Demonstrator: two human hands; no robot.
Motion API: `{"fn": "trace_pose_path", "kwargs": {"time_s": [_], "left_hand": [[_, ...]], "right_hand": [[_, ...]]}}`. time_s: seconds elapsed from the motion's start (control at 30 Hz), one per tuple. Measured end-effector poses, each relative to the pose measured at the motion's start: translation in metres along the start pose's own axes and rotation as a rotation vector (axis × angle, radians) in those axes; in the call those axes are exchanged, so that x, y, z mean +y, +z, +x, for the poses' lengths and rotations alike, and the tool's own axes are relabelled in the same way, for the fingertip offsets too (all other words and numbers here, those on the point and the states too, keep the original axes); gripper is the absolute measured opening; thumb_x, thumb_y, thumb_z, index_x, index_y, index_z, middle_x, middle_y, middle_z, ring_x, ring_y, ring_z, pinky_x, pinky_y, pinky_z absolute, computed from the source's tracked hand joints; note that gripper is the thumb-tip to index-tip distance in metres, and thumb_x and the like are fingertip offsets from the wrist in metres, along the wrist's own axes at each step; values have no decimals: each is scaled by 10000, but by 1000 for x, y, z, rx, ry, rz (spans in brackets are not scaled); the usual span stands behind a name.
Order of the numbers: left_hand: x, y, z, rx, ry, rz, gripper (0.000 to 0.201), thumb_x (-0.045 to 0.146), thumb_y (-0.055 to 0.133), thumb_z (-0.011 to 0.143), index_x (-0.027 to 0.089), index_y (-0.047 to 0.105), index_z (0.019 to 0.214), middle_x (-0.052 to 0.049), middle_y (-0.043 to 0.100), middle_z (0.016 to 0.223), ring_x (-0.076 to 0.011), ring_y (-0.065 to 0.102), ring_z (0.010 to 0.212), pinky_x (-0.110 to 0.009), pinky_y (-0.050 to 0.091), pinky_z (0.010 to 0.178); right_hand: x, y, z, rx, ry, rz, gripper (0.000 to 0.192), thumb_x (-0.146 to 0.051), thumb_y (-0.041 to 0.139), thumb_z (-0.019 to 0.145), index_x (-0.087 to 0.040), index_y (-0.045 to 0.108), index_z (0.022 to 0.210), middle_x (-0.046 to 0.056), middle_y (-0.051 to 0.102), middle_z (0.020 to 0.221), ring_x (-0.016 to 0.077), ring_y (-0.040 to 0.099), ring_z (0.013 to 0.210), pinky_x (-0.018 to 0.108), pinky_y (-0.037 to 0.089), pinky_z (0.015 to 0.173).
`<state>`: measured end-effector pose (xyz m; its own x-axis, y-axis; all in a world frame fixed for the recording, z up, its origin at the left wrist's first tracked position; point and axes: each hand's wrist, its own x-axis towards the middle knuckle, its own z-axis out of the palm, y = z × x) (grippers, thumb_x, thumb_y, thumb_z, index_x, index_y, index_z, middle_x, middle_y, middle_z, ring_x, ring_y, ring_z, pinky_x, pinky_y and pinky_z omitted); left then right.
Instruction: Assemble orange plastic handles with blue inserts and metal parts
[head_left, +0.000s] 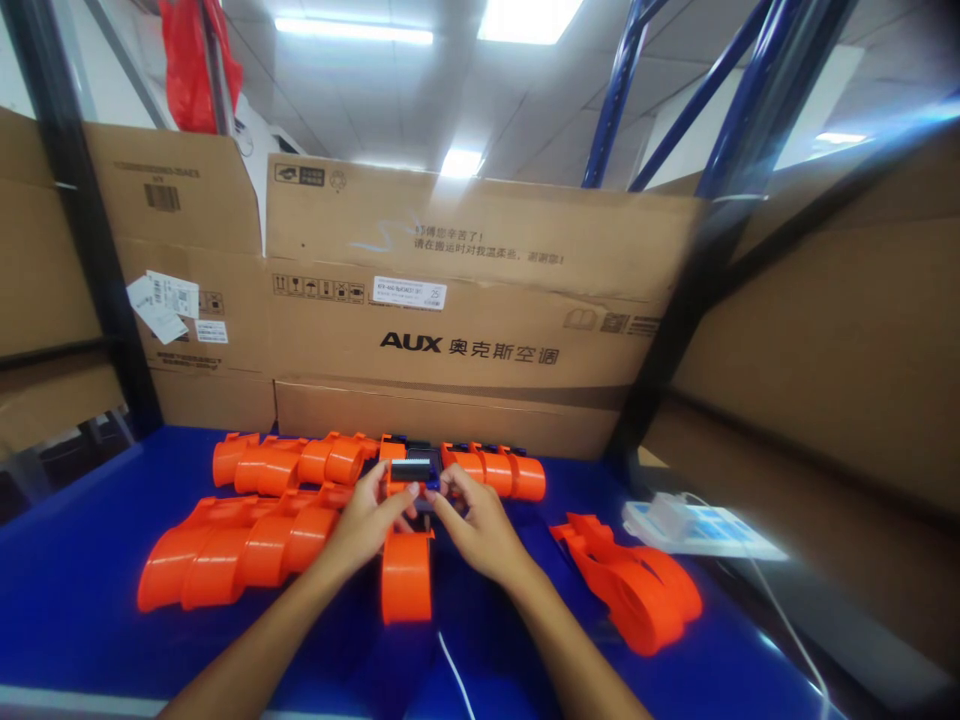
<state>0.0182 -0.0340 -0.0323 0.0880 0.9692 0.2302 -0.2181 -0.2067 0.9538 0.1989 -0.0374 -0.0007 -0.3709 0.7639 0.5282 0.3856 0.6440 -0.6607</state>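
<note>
My left hand [369,520] and right hand [480,525] meet at the middle of the blue worktop [75,560], fingers pinched together around a small dark part [411,470] with a grey face, fitted onto an orange piece. Just at 6 o'clock from it stands an orange shell [406,577]. A stack of orange shells [232,555] lies at 9 o'clock, another pile [634,580] at 3 o'clock, a row [300,460] at 11 o'clock. A cardboard box [480,300] stands at 12 o'clock, behind everything.
</note>
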Motion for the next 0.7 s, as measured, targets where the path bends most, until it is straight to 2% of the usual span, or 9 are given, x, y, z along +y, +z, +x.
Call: {"fn": "trace_pose_path", "kwargs": {"time_s": [0.2, 0.53, 0.7], "left_hand": [[-3, -1, 0, -35, 2, 31, 438, 449, 723, 774, 157, 594, 1073, -5, 627, 701, -141, 612, 583, -254, 529, 533], [6, 2, -3, -43, -6, -1, 439, 457, 732, 755, 147, 598, 1036, -8, 647, 671, -130, 606, 524, -234, 494, 512], [9, 3, -4, -57, 9, -37, 449, 439, 752, 737, 145, 608, 1045, -23, 664, 710, -140, 626, 554, -232, 492, 523]], "right_hand": [[-1, -11, -1, -92, -57, -119, 203, -344, 499, 964, -215, 509, 807, -11, 564, 738, 141, 502, 654, 237, 387, 592], [-1, -11, -2, -74, -158, -308, 185, -341, 499, 967, -232, 521, 819, 34, 596, 790, 186, 560, 704, 270, 414, 633], [-1, -11, -4, -61, -145, -240, 167, -338, 526, 951, -228, 521, 825, 28, 591, 810, 179, 548, 723, 273, 422, 651]]}}
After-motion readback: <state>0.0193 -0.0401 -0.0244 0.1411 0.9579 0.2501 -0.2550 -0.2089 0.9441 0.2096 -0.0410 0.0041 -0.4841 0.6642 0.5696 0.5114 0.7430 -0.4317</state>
